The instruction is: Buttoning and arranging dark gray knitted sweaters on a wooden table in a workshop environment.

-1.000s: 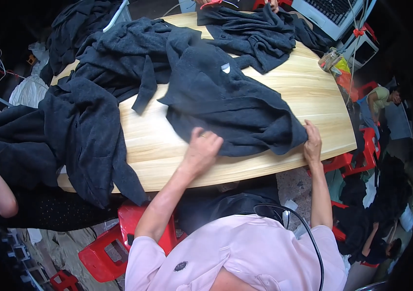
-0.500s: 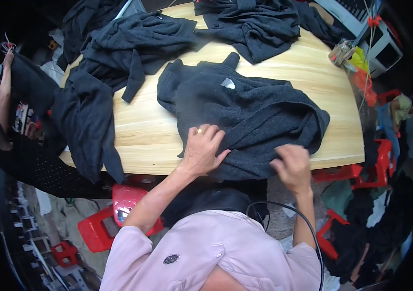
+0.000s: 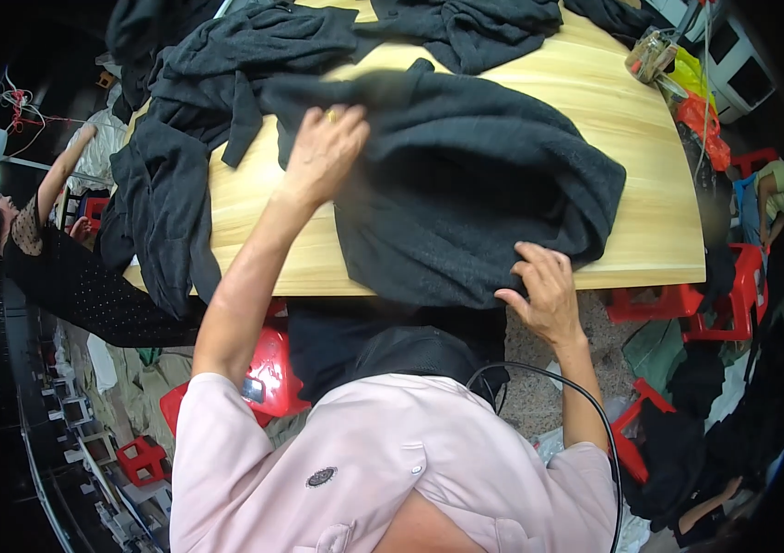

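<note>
A dark grey knitted garment (image 3: 466, 138) lies rumpled on the wooden table (image 3: 650, 221) in front of me. Its wide opening gapes toward the right, with a dark hollow inside. At the garment's far left part is my left hand (image 3: 326, 152), a ring on one finger. Its bent fingers are closed on the cloth, which is smeared by motion there. My right hand (image 3: 544, 290) rests at the garment's near right edge. Its fingers and thumb are apart, touching the cloth without gripping it.
More dark garments (image 3: 166, 184) lie along the table's left side and far edge. A container of small tools (image 3: 650, 55) stands at the far right, beside a red plastic bag (image 3: 701, 120). Red stools (image 3: 733, 300) stand around. One person (image 3: 70, 267) is at the left, another (image 3: 770, 203) at the right.
My left hand has moved up and left, carrying cloth away from me. The garment's opening has spread wider, and its white label is now covered. The right hand's fingers have uncurled.
</note>
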A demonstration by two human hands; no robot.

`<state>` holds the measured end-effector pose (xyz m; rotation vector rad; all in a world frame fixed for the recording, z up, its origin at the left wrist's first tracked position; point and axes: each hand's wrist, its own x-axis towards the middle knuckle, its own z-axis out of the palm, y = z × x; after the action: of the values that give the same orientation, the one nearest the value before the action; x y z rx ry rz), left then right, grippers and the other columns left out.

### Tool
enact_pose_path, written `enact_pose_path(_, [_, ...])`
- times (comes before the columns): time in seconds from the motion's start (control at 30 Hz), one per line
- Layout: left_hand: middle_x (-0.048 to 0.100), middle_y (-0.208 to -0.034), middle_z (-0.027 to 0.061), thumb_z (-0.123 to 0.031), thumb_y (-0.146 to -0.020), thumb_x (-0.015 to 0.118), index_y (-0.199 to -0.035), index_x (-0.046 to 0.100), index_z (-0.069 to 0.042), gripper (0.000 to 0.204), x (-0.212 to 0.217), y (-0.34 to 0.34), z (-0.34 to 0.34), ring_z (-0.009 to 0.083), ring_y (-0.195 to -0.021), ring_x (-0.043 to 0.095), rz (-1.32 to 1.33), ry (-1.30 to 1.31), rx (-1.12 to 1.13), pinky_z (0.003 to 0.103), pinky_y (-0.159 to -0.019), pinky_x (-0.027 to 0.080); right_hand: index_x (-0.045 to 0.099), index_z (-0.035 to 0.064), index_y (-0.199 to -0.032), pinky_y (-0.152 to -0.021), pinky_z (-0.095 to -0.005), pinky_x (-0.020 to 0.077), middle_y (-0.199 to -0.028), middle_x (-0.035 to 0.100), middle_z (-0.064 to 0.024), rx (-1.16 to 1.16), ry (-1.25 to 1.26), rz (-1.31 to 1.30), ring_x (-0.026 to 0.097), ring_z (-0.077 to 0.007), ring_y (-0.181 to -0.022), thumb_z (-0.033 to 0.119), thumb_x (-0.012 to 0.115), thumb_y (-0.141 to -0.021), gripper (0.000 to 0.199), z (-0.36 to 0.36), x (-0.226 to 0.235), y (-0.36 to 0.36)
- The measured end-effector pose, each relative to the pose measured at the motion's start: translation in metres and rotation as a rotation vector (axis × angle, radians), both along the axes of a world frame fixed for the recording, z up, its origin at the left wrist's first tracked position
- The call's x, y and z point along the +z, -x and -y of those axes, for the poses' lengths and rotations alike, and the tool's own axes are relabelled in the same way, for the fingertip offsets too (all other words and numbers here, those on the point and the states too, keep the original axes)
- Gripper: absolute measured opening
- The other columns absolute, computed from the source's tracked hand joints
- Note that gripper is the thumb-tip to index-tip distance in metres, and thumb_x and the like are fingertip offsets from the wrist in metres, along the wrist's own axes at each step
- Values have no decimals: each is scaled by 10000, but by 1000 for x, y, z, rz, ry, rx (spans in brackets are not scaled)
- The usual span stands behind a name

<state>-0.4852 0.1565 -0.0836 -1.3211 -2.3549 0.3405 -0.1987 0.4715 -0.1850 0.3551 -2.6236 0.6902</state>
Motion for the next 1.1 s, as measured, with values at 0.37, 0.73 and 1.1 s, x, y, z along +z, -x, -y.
enact_pose_path(0.37, [662,-1447,109,-509,-930,806,-1378,699,-97,618,-56,-112,23,281,-1364,610,514,-223,-189,487,-1159,373,730,49,-1309,-1071,-501,511,-1351,691,-154,-14,-72,-27,651,-366,-1280,326,956,-767,650,-27,-1,-10])
enact_pose_path(0.73, [698,-945,105,-35,-724,844,-1156,638,-99,483,-52,-106,15,321,-916,682,642,-216,-123,436,-972,452,616,61,-1050,-808,-433,462,-942,589,-118,68,-124,172,628,-329,-930,-30,786,-626,465,0,38,22])
enact_pose_path(1.1, [651,-714,114,-77,-727,881,-926,656,-45,302,-1,-98,157,363,-694,618,731,-472,189,440,-923,520,510,41,-877,-702,-480,439,-845,501,-164,-243,-473,-35,576,-402,-808,89,698,-875,194,-93,50,10])
